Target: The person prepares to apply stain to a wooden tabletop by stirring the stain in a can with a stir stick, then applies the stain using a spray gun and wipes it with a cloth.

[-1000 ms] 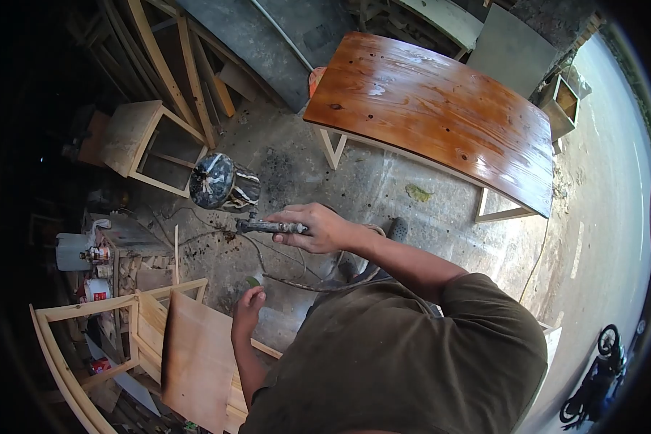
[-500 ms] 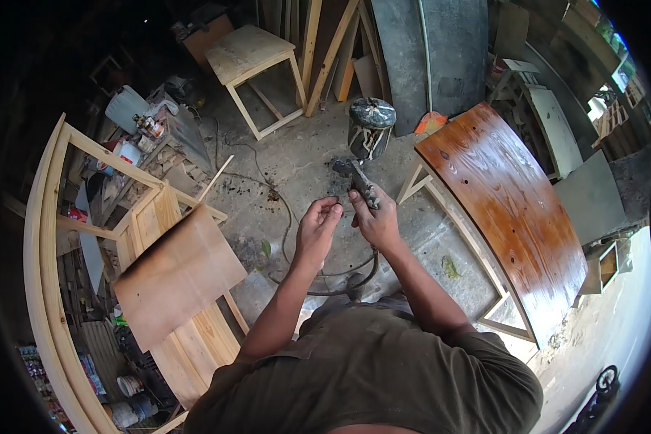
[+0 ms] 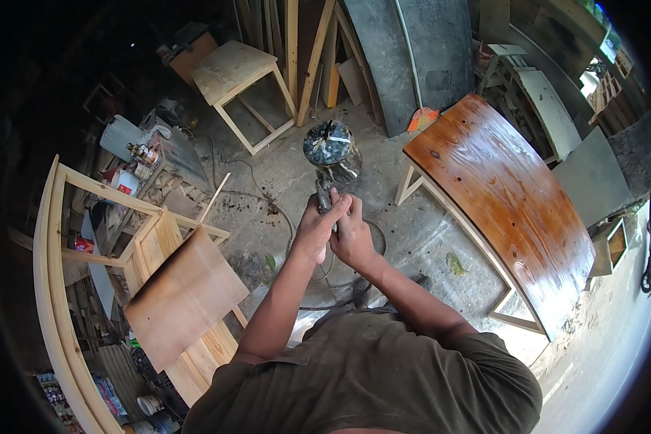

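Observation:
A spray gun [image 3: 324, 192] with a dark, paint-streaked cup [image 3: 329, 143] at its far end is held in front of my body. My right hand [image 3: 356, 237] is closed around its near end. My left hand [image 3: 315, 233] is closed on it from the other side, its thumb lying across toward the right fingers. Both hands touch each other, and they hide much of the gun's body. A dark hose [image 3: 378, 235] curves over the floor behind my hands.
A glossy brown-stained wooden panel [image 3: 499, 195] rests on a frame at the right. To the left are a pale wooden frame [image 3: 47, 260] and a brown sheet [image 3: 188, 300] lying on boards. A small wooden table [image 3: 236, 71] stands at the back.
My left hand has closed in on the spray gun beside my right hand. The gun and its cup have swung left, and the view has shifted slightly.

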